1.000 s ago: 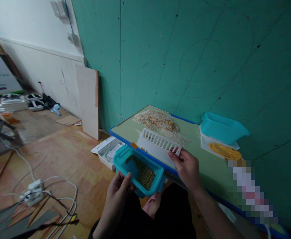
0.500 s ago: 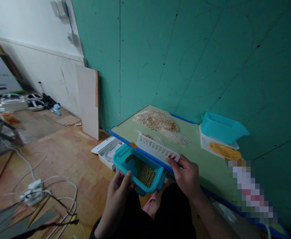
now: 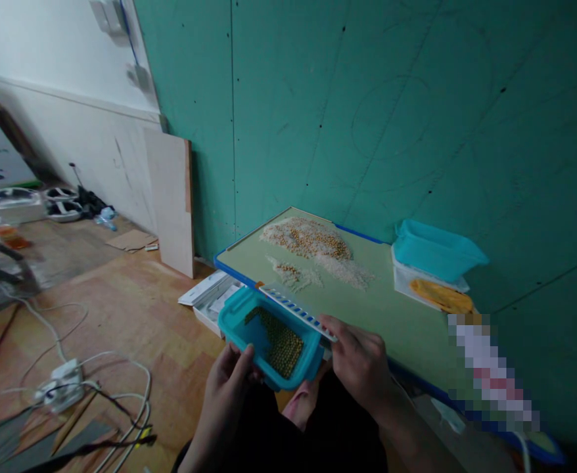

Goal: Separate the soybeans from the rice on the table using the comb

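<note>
My left hand [image 3: 232, 381] grips the near corner of a teal plastic bin [image 3: 242, 315] partly filled with yellowish beans [image 3: 281, 343], held just below the table's front edge. My right hand [image 3: 360, 361] pinches the end of a white slotted scraper [image 3: 296, 311], which lies nearly flat along the table edge above the bin. On the green tabletop [image 3: 392, 309] lie a large pile of mixed rice and beans [image 3: 311, 242] and a small separate patch [image 3: 293, 272] nearer the scraper.
A second teal bin [image 3: 434, 248] rests on a white tray with a yellow item [image 3: 439, 295] at the table's right. White boxes [image 3: 209, 299] lie on the wooden floor beside the table. Cables and a power strip [image 3: 59, 384] spread at the lower left. A board [image 3: 170, 200] leans against the wall.
My right hand has tipped the scraper from upright to nearly flat and drawn it toward the table edge over the bin. A small patch of grains stays behind on the table.
</note>
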Tool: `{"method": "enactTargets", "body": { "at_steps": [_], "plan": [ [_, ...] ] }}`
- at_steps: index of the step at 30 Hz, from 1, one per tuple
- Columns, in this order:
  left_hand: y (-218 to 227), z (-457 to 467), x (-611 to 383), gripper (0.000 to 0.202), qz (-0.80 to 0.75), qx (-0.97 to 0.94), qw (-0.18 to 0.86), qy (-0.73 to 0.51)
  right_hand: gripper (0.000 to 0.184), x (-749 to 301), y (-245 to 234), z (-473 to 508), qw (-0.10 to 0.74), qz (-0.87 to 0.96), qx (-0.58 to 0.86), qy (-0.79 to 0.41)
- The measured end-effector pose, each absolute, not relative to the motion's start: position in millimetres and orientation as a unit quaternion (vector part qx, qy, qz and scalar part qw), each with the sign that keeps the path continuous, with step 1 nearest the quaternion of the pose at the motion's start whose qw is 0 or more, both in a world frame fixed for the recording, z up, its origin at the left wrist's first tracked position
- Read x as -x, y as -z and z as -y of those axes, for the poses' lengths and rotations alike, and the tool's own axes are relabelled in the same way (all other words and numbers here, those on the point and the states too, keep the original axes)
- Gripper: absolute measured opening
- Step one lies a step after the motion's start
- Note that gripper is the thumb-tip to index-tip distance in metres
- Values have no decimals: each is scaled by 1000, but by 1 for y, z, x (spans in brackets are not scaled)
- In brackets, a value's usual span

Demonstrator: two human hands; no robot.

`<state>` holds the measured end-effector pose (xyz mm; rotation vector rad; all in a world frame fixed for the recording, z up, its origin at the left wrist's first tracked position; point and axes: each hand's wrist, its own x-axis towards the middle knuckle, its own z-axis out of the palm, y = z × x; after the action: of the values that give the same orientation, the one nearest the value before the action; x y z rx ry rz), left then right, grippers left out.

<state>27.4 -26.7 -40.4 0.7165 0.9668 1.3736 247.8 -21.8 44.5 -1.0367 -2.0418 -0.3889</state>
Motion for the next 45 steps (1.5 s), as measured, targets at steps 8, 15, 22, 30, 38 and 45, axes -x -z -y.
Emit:
{"method": "enactTargets", "body": {
  "at_steps": [8, 15, 22, 30, 38, 45],
  "plan": [
    [47, 26, -27, 32, -403, -305, 626, -594, 24, -295, -44, 22, 363, 775, 484, 183],
    [46, 25, -25, 31, -402, -305, 627, -593, 15, -303, -45, 13, 356, 744, 510, 244],
    [48, 20, -31, 33, -396, -295, 621, -608, 27, -298, -45, -13, 394, 698, 566, 196],
    [48, 17, -36, 35, -394, -309, 614, -610, 29, -292, -44, -22, 458, 638, 614, 76],
    [51, 23, -34, 34, -392, -297, 622, -609, 32, -290, -49, -20, 488, 608, 626, -23],
    [38, 26, -35, 35, -398, -298, 623, -603, 33, -288, -50, -19, 513, 595, 613, -80]
  ]
}}
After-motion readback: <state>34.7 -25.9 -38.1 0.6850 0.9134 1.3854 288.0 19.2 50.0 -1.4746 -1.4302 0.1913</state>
